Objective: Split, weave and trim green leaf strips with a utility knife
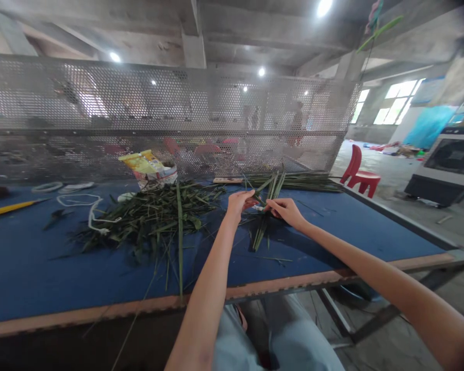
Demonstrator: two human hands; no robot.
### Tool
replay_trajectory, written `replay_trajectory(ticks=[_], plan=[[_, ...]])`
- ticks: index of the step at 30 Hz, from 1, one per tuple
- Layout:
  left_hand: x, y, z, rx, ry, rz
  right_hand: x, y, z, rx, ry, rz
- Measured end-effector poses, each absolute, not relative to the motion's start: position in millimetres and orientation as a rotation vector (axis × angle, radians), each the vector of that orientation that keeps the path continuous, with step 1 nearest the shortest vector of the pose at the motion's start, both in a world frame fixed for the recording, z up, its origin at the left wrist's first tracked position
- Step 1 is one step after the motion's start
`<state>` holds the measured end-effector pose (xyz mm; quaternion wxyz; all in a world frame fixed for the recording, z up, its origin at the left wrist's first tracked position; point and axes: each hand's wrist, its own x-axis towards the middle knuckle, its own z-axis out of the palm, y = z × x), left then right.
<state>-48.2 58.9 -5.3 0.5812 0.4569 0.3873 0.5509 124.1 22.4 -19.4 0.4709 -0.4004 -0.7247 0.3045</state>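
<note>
Perf. metal panel (224,108) at rear of blue tabletop (371,224); red chair (366,176) R; windows (399,98) far R; ceiling lts. (324,7) on.

Dim overall, with glaring ceiling lamps (324,7), washed-out windows (400,103) at right, soft blur, stretched edges

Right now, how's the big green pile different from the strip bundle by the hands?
The green pile spreads wide and messy; the strip bundle is narrow, mostly running one way. The left hand and right hand are at the strip bundle, but neither touches the green pile. Both are green, with long, thin pieces.
</note>
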Motion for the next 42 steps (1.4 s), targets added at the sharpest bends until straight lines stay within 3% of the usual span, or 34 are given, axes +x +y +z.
replay_trajectory(ticks=[31, 42], plan=[[-34, 45, 5, 1.334, 0.863, 1.257, 129, 23, -17, -1.0, -1.829, 0.648], [-44, 52, 4, 1.069, 0.902, 1.4, 127, 19, -13, -0.869, -1.708, 0.814]])
